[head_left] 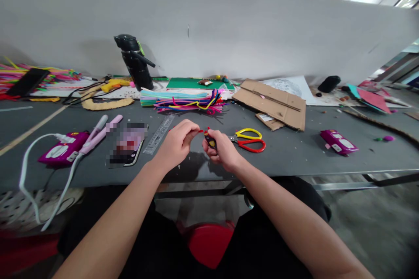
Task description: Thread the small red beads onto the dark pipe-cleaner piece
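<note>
Near the table's front edge, my left hand is closed in a pinch on a small red piece that pokes out from its fingertips. My right hand is wrapped round a small dark lighter-like object with a yellow mark. Another bit of red shows at the top of that object, close to the left fingertips. The two hands are a small gap apart, above the grey table. Scissors with one yellow and one red handle lie just right of my right hand. A clear ruler lies left of my left hand.
Behind the hands lies a bundle of coloured pipe cleaners, with cardboard to its right. A black flask stands at the back. A phone, pink iron and purple packet are left; another purple packet is right.
</note>
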Motion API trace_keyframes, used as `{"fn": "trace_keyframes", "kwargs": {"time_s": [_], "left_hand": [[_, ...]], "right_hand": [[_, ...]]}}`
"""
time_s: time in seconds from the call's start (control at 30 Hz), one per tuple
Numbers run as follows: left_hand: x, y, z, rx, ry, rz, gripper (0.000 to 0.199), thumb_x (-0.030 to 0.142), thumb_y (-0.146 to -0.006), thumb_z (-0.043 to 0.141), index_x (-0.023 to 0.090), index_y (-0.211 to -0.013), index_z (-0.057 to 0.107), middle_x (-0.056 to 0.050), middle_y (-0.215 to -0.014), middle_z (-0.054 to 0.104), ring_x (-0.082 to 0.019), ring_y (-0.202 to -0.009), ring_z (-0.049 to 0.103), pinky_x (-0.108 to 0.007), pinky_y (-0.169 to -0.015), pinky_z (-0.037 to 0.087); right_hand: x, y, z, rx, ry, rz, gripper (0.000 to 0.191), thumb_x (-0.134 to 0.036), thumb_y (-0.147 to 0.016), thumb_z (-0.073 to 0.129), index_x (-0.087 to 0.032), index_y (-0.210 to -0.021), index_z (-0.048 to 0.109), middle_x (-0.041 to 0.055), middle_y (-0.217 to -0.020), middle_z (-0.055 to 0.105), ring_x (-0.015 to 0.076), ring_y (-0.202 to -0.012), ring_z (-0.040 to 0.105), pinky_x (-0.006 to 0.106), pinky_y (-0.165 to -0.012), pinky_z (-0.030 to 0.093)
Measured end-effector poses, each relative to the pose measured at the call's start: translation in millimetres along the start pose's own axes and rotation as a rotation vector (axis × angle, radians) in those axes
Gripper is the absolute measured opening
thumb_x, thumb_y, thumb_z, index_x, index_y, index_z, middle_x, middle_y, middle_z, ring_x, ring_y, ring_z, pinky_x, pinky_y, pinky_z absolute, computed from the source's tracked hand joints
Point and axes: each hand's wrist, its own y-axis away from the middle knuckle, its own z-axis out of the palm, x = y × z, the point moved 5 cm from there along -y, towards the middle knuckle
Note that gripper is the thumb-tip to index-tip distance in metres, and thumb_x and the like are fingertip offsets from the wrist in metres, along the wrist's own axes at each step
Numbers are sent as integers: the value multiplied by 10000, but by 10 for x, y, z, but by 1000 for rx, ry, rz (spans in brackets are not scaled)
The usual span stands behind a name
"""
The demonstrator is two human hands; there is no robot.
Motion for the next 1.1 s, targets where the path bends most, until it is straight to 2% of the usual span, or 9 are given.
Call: {"fn": "trace_keyframes", "kwargs": {"time_s": [0.4,0.63,0.73,0.83,0.93,1.03,1.1], "left_hand": [[6,10,9,27,-30,-3,181,252,-1015,427,201,-964,593,-52,-945,627,-173,-882,595,-299,-815,455],[2,7,5,33,-23,-14,183,249,-1004,429,203,-973,604,-58,-951,638,-179,-894,598,-303,-820,460],[-9,2,3,47,12,-52,184,274,-992,453,198,-950,616,-57,-938,642,-180,-882,595,-306,-810,463],[-85,6,17,68,197,-259,167,343,-944,560,195,-917,630,-24,-812,627,-158,-743,568,-285,-691,460],[-141,34,120,7,593,-502,214,389,-851,692,183,-878,643,6,-706,592,-124,-628,520,-264,-598,433],[-113,57,210,-18,969,-635,253,356,-745,797,171,-857,666,-4,-752,617,-106,-642,535,-251,-598,434],[-92,71,237,-5,1108,-688,263,328,-704,829,170,-853,680,-18,-793,637,-107,-667,559,-250,-606,446]], "right_hand": [[29,-4,27,8,-49,18,421,-457,-886,408,-174,-590,505,-65,-437,285,55,-366,171,190,-367,134],[59,8,47,-36,-58,-4,559,-604,-929,388,-169,-603,518,-72,-446,283,50,-371,168,189,-378,131],[34,20,30,-11,-53,-15,557,-608,-924,396,-172,-597,509,-72,-444,279,51,-375,167,192,-382,133],[4,15,-5,8,-47,-21,541,-593,-919,401,-172,-596,509,-66,-441,288,55,-380,171,197,-385,129],[-29,8,-26,-24,-40,-63,526,-570,-918,411,-169,-597,524,-61,-444,295,60,-385,188,204,-390,136],[-41,14,-1,-117,-48,-108,523,-542,-921,409,-162,-588,545,-58,-442,301,63,-381,204,210,-394,153],[-41,28,22,-164,-59,-137,533,-535,-924,394,-161,-578,551,-57,-438,306,65,-375,217,214,-395,165]]}}
